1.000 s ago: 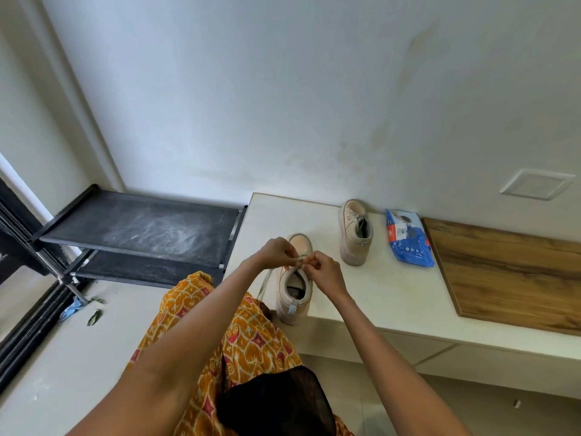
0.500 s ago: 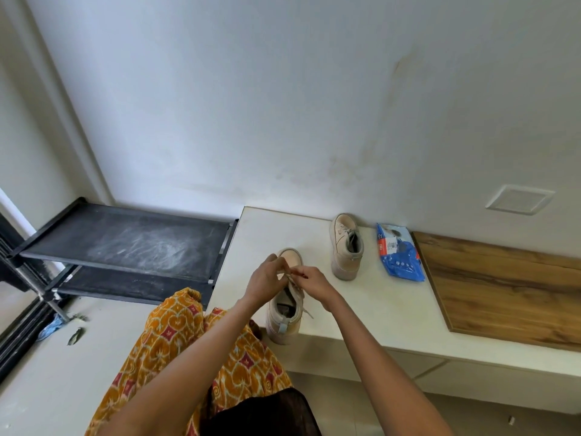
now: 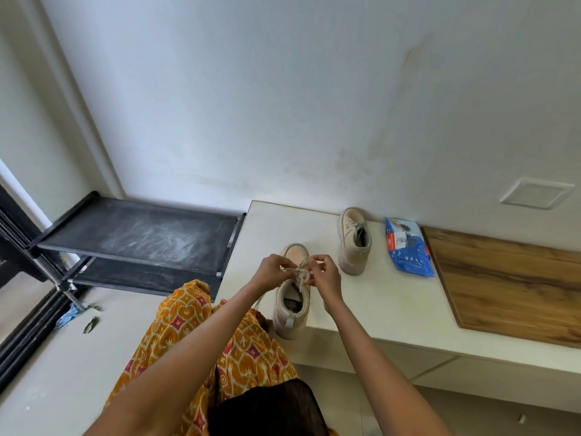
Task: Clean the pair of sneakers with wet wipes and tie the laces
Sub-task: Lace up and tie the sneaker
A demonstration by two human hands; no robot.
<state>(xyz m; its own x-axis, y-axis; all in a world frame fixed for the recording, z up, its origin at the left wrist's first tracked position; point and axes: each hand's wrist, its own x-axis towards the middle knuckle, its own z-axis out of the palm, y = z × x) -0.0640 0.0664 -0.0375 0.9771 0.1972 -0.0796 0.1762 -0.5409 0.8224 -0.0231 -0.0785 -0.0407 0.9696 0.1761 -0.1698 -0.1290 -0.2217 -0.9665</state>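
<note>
- The left hand [image 3: 271, 272] and right hand [image 3: 325, 273] hang over the throat of the near sneaker [image 3: 291, 297], which stands on the white bench [image 3: 393, 306] with its heel toward the person.
- The fingers [image 3: 284, 263] of the left hand pinch one part of the lace [image 3: 300, 273]; the right hand's fingers pinch the other part, so both hands hold the lace and nothing else.
- Compared with half a second ago, the hands have drawn slightly apart and a small bow with a knot at its middle now shows between the fingers, where before the hands were bunched together over the tongue.
- That suggests the bow on this sneaker is being pulled tight; whether it is fully snug cannot be told.
- A loose lace end trails down the sneaker's left side, below the left hand.
- The far sneaker [image 3: 353, 242] stands beyond and to the right of the right hand's fingers, near the wall; its laces look slack, so it probably remains to be tied.
- The blue wet wipes pack [image 3: 408, 250] lies farther right, well away from both hands, beside a wooden board [image 3: 515, 287].
</note>
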